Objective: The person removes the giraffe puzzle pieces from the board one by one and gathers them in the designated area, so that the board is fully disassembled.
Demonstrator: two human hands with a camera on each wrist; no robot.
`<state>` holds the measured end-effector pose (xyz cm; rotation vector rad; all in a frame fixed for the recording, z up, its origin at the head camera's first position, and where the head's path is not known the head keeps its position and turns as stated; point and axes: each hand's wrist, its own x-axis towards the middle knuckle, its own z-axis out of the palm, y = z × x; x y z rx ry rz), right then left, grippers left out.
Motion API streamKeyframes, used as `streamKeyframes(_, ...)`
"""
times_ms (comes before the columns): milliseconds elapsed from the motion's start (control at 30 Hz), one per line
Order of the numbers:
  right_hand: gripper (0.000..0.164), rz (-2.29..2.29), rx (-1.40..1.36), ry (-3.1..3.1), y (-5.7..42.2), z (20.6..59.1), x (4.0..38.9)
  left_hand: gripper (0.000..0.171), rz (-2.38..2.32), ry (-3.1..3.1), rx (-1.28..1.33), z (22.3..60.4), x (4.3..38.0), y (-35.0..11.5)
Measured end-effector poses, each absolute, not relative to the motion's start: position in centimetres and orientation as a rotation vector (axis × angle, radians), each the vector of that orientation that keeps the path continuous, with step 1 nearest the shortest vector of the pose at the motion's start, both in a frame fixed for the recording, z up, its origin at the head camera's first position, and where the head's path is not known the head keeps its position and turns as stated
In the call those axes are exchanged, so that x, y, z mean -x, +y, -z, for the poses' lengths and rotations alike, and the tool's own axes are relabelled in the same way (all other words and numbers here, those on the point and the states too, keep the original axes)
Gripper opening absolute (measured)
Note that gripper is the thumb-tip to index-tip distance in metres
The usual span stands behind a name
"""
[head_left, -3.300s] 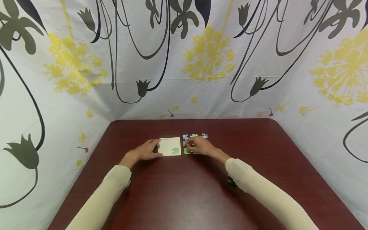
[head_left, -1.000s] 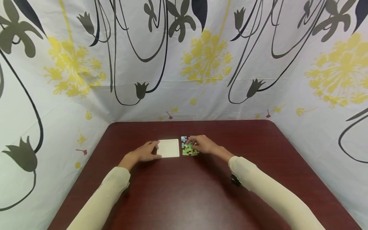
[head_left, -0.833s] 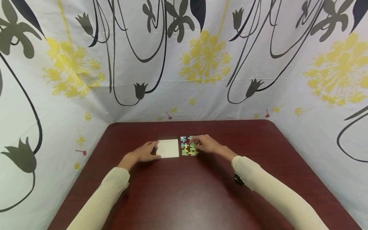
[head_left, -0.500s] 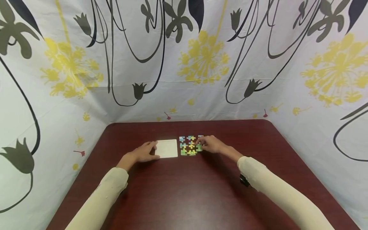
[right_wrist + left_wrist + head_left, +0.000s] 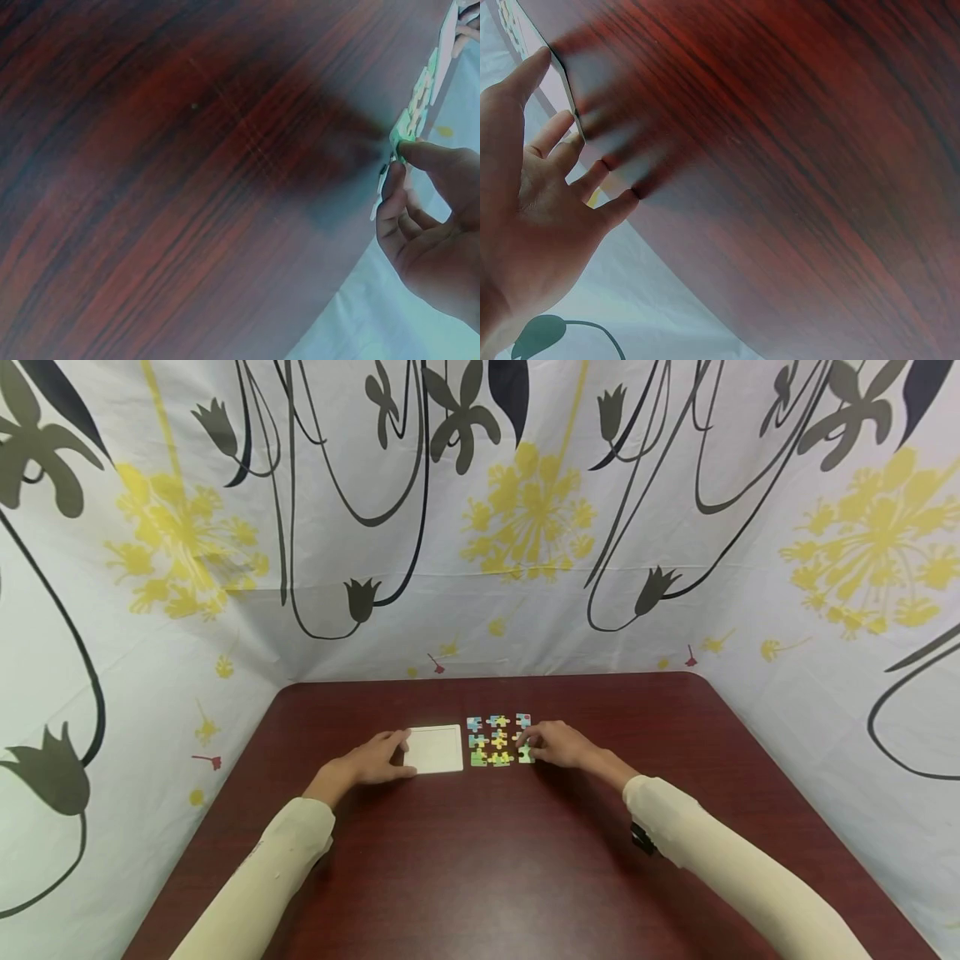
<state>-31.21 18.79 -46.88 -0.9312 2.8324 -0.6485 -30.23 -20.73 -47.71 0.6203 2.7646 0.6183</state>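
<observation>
A pale puzzle tray (image 5: pixel 435 749) lies flat on the table, with nothing inside its rim. My left hand (image 5: pixel 372 758) rests at its left side, thumb and fingers spread and touching its edge. Right of the tray, jigsaw pieces (image 5: pixel 499 739) lie spaced apart in rows, coloured blue, yellow and green. At their lower right corner my right hand (image 5: pixel 561 745) pinches a green jigsaw piece (image 5: pixel 525 753) at the table surface. The thumb presses that piece in the right wrist view; the other fingers curl beside it and partly cover a neighbouring piece.
The dark red wooden table (image 5: pixel 480 852) has rounded far corners. A white floral cloth (image 5: pixel 450 560) hangs behind it and along both sides. A dark band (image 5: pixel 642 837) shows at the right wrist.
The green piece has left the tray and moved right to the lower right of the other pieces, carried by my right hand. My left hand stays at the tray.
</observation>
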Motion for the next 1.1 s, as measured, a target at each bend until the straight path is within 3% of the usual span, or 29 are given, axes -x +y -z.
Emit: streamKeyframes(1100,0.017,0.624,0.985,2.877,18.1,48.1,30.1,0.081,-0.634,2.761,-0.609,47.5,29.8,-20.4)
